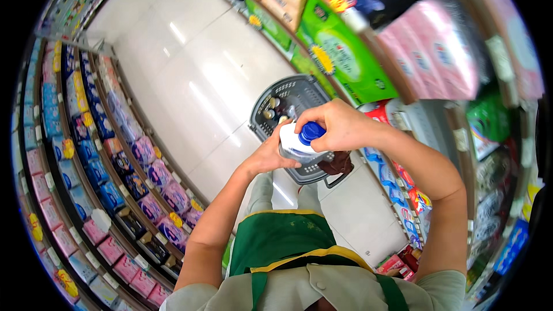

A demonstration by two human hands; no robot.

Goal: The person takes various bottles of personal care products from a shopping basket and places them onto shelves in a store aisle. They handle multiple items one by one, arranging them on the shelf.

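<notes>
A white plastic bottle [290,139] with a blue screw cap [312,133] is held up in front of me, above a grey shopping basket [264,95]. My left hand [272,151] wraps around the bottle's side. Thumb and fingers of my right hand [341,123] rest on either side of the cap and grip it. Whether the cap is loose cannot be seen. Several small bottles or jars [271,108] lie inside the basket, partly hidden by my hands. A dark brown cloth or bag [337,163] hangs over the basket's near right rim.
Shelves of packaged pads [142,181] curve along the left. On the right, close to my right arm, shelves hold pink tissue packs [427,52], a green carton [341,56] and other packets. Pale floor tiles [194,65] run between them. A green apron [281,237] covers my front.
</notes>
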